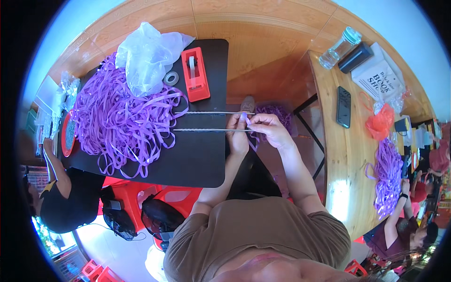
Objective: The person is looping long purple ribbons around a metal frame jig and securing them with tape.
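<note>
Two thin grey rods (206, 130), lying side by side, reach out past the right edge of the black table from a large heap of purple ribbon (127, 117). At the rods' free ends my left hand (238, 139) is closed, its thumb and fingers pinching a short piece of purple ribbon (244, 116). Against it, my right hand (275, 131) has thumb and forefinger closed on the same ribbon, close to the lower rod. Exactly how the ribbon passes round the rods is too small to tell.
On the black table (202, 162) are a red tape dispenser (198, 84), a tape roll (171, 78) and a clear plastic bag (148, 56). More purple ribbon (277, 115) sits low beyond my hands. A wooden table (336, 155) at right holds a phone (343, 107) and a bottle (339, 49). Other people sit at both sides.
</note>
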Demonstrator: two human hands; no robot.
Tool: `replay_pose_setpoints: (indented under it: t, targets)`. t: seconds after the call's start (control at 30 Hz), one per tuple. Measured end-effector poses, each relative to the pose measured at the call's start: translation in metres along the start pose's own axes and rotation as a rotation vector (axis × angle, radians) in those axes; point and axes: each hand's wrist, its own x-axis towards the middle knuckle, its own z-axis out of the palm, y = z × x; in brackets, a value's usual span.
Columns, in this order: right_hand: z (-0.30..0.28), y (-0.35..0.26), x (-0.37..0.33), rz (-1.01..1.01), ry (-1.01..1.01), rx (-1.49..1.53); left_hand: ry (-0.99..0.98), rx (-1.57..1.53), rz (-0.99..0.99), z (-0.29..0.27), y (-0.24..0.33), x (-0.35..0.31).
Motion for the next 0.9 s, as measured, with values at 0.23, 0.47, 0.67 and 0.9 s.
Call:
replay_pose_setpoints:
  t: [0.23,0.47,0.67,0.9]
  targets:
    - [-0.003,0.037,-0.007,0.157,-0.053,0.212,-0.043,-0.14,-0.087,-0.004,0.005,-0.007]
    - [0.032,0.046,-0.044,-0.032,0.238,0.091,-0.04,-0.102,-0.126,-0.005,0.012,-0.019]
    - [0.044,0.05,-0.07,-0.073,0.296,0.024,-0.043,-0.009,-0.165,-0.006,0.02,-0.032]
    - [0.05,0.065,-0.091,0.052,0.304,0.062,0.031,0.073,-0.353,-0.006,0.038,-0.053]
